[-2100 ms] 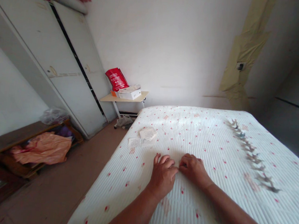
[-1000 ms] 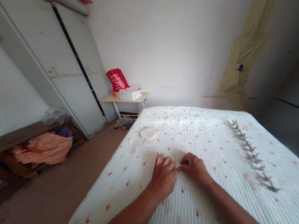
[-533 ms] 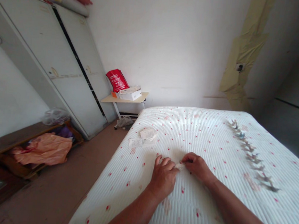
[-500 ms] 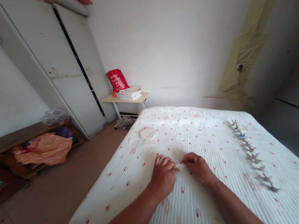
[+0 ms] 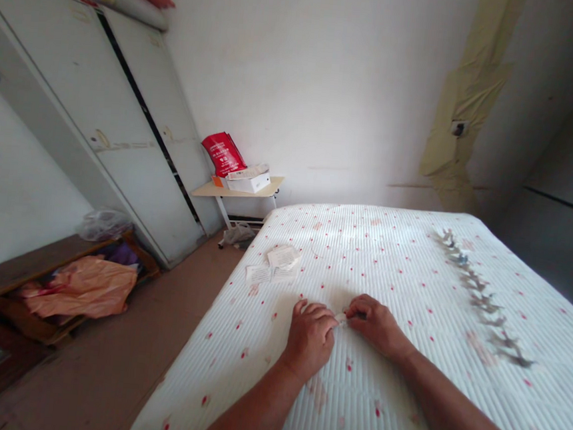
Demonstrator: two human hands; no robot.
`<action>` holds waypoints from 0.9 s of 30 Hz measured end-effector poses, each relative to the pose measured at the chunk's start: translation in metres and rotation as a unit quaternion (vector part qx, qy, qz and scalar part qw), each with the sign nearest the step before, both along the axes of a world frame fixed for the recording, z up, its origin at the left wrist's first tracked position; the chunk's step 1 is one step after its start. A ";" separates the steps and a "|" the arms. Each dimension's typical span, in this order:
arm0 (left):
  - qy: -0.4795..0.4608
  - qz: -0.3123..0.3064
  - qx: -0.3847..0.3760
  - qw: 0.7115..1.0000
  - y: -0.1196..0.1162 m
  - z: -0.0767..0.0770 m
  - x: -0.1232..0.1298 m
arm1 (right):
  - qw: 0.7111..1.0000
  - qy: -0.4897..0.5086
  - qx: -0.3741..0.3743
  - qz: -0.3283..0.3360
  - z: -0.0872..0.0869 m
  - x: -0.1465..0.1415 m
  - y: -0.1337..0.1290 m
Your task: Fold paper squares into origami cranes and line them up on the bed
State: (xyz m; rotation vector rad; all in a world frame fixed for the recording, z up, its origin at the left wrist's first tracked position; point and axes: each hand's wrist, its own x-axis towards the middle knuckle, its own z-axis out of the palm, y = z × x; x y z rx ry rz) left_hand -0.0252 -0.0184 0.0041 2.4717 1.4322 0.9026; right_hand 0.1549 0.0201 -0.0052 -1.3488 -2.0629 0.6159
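Two bare hands over a bed (image 5: 391, 391) covered in ribbed white fabric with scattered red marks. The left hand (image 5: 310, 337) and the right hand (image 5: 376, 324) lie close together but do not touch; the fingertips of each are closed on one end of a small pale strip (image 5: 341, 319), which spans the narrow gap between them, near the middle of the bed. Its exact form is largely hidden by the fingers. Beyond the left hand, toward the bed's left edge, printed paper pieces (image 5: 284, 272) lie flat and partly overlapping. To the right, well apart from the right hand, a row of small folded figures (image 5: 484, 302) runs obliquely across the cover; their details are blurred. Behind the far left corner of the bed, a desk (image 5: 204, 191) carries a white box (image 5: 250, 183) and a red bag (image 5: 223, 153). A tall cabinet (image 5: 137, 135) stands farther left, against the wall (image 5: 328, 78).
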 end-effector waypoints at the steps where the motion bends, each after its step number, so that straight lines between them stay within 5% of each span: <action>1: -0.003 0.000 -0.001 1.000 0.000 0.000 0.000 | 1.000 -0.011 0.002 -0.005 0.001 -0.001 0.000; 16: 0.039 -0.014 -0.006 0.999 -0.001 0.001 -0.001 | 0.988 -0.130 -0.006 -0.080 0.015 -0.019 -0.010; 27: 0.109 -0.014 0.018 0.994 -0.006 0.006 0.000 | 0.991 -0.107 -0.045 -0.070 0.014 -0.013 -0.002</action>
